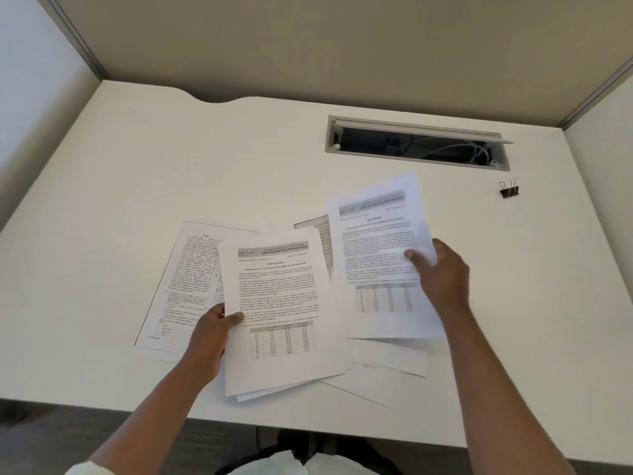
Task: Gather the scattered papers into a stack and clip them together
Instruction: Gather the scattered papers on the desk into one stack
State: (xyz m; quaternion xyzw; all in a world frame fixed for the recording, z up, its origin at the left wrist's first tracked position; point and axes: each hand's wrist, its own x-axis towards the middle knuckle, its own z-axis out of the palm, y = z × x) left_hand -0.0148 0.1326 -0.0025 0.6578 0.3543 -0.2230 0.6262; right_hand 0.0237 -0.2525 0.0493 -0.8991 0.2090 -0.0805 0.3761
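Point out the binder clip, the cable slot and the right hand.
binder clip [509, 193]: head view, on its black body.
cable slot [334, 138]: head view, on the left end of its grey frame.
right hand [445, 279]: head view, on the back of the hand.

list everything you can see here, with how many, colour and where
desk: one, white, fills the middle of the view
partition panels: beige at the back, pale at the sides
cable slot: one, grey frame, dark inside with pale cables, far right of the desk
binder clip: one, black with metal handles, alone on the desk right of the papers
loose sheets: several, exact count hidden, white with print, flat on the desk beside and under the bundle
left-hand bundle: several sheets, white with print, centre
right-hand sheets: one or more, white with print, blurred, right of the bundle
left hand: one, grip on the bundle's left edge
right hand: one, grip on the right-hand sheets' right edge
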